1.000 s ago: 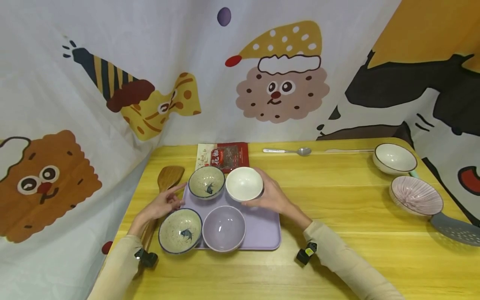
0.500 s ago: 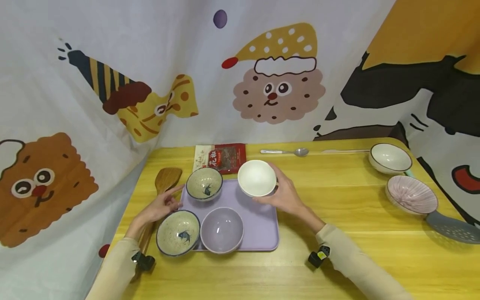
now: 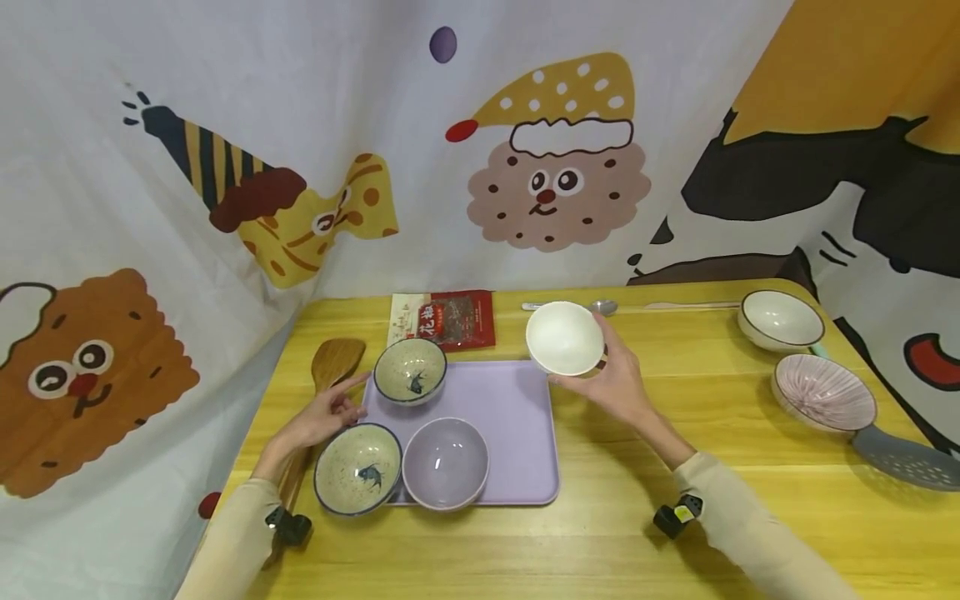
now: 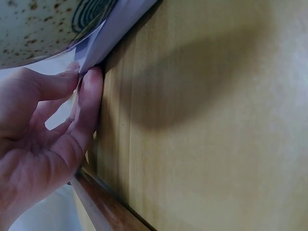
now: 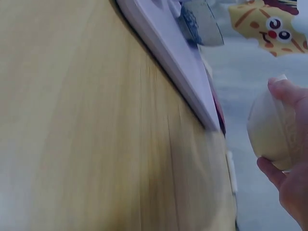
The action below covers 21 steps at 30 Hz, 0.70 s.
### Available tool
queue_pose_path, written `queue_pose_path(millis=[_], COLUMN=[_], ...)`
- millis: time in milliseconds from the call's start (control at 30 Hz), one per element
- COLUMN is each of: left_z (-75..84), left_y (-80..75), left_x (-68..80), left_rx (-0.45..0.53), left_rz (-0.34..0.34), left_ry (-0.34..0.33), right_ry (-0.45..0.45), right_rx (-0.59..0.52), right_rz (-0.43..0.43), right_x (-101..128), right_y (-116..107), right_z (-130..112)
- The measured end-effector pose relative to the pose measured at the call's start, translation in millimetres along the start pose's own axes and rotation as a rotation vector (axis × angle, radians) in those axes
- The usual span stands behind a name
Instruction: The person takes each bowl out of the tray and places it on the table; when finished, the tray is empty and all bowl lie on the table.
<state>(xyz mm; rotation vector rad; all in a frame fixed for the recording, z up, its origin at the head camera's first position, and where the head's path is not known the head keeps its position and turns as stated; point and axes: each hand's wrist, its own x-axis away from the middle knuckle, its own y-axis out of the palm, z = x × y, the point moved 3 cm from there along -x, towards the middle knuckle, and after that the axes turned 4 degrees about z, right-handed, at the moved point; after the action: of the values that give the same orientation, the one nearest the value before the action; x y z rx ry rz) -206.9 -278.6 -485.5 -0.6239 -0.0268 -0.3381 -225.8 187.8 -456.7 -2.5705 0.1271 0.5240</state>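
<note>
Above table: R hand (image 3: 611, 379) grips white bowl (image 3: 564, 337); L hand (image 3: 318, 417), fingers relaxed, touches tray (image 3: 517, 417) edge.

Evenly and brightly lit from above, with soft shadows beneath the forearms on the yellow table (image 3: 675, 433), mild wide-angle bending at the head view's edges, and heavy close-range blur in both wrist views, worst across the tray (image 5: 163, 33).

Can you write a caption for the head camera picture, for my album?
A right hand lifts a white bowl beside the purple tray while the left hand steadies its edge.
</note>
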Motion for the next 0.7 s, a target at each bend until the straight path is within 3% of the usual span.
queue_pose_path(millis=[700], left_z=[-0.9], left_y=[1.1], left_x=[-1.2], left_rx=[0.001], left_rz=[-0.006], left_ry=[-0.021], right_ry=[0.131], right_rx=[0.166], right_rz=[0.266], right_x=[-7], right_y=[-84], right_z=[50])
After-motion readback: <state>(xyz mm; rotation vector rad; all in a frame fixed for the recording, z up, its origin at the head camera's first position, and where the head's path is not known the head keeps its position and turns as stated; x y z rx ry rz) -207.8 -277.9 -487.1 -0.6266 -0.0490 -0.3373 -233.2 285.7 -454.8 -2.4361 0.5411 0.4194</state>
